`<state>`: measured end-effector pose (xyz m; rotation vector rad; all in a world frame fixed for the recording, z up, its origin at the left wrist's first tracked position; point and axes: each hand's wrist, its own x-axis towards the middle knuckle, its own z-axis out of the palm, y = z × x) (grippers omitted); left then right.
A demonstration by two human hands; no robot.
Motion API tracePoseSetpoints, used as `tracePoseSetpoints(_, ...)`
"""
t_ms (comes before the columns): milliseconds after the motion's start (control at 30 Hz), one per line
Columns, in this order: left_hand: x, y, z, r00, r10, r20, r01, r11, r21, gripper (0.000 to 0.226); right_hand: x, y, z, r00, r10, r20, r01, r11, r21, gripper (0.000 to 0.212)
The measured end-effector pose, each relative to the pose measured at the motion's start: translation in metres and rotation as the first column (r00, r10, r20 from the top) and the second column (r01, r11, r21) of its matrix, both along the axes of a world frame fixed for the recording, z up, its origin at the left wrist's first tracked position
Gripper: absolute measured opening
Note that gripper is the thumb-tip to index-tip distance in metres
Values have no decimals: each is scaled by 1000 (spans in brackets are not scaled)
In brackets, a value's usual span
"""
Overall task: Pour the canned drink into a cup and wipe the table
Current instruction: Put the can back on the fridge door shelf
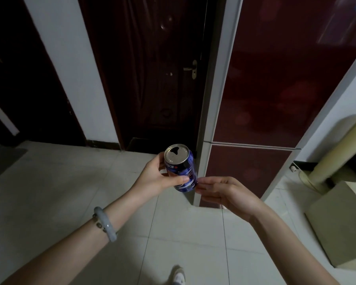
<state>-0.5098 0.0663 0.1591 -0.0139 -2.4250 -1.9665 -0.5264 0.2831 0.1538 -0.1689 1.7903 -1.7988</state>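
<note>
Beside fridge point(275, 89) edge, left hand point(152, 177) grips can point(182, 173)

Place: a home; I am standing indoors among doors and household goods.
Fridge: a tall, dark-red two-door fridge point(275, 89) with pale edges stands on the floor just ahead of me.
Door: a dark panelled door point(152, 89) with a brass lever handle point(192, 69), set between white walls.
Floor: pale glossy tiles point(70, 192); a grey mat point(2, 161) at left; my shoe point(178, 274) at the bottom edge.
Clutter: a cardboard box point(341, 223) at right.
</note>
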Motion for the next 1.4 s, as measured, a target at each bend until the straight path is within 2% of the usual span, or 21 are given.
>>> tracePoseSetpoints(233, -114, -6, 17, 998, -60, -18, 60, 998, -9, 72, -103, -8, 12, 999, -48, -9, 47, 998, -30, 32)
tracePoseSetpoints(333, -155, -5, 20, 996, -82, -20, 83, 996, 19, 69, -141, -7, 15, 999, -48, -19, 48, 999, -13, 44)
tracePoseSetpoints(433, -188, -6, 19, 996, -86, -24, 87, 995, 51, 65, -172, -7, 18, 998, -55, -14, 55, 999, -3, 47)
tracePoseSetpoints(500, -208, -7, 19, 995, -96, -20, 97, 993, 60, 62, -189, -8, 18, 998, -62, -15, 62, 998, 0, 44)
tracePoseSetpoints(600, -235, -11, 17, 993, -119, -2, 119, 990, 77, 69, -210, -11, 17, 996, -78, -34, 79, 996, 44, 32)
tracePoseSetpoints(700, -262, -13, 15, 989, -148, 11, 147, 986, 84, 76, -230, -15, 18, 994, -99, -49, 104, 989, 102, 32)
tracePoseSetpoints(1000, -353, -37, 26, 965, -263, -14, 264, 963, 48, 74, -295, -42, 31, 973, -212, -86, 222, 966, 134, 32)
tracePoseSetpoints(1300, -436, -70, 47, 927, -370, -65, 373, 926, 59, 77, -355, -79, 48, 949, -248, -197, 284, 941, 183, 36)
tracePoseSetpoints(1400, -453, -75, 49, 906, -418, -65, 421, 906, 37, 71, -364, -85, 55, 944, -218, -247, 275, 935, 223, 37)
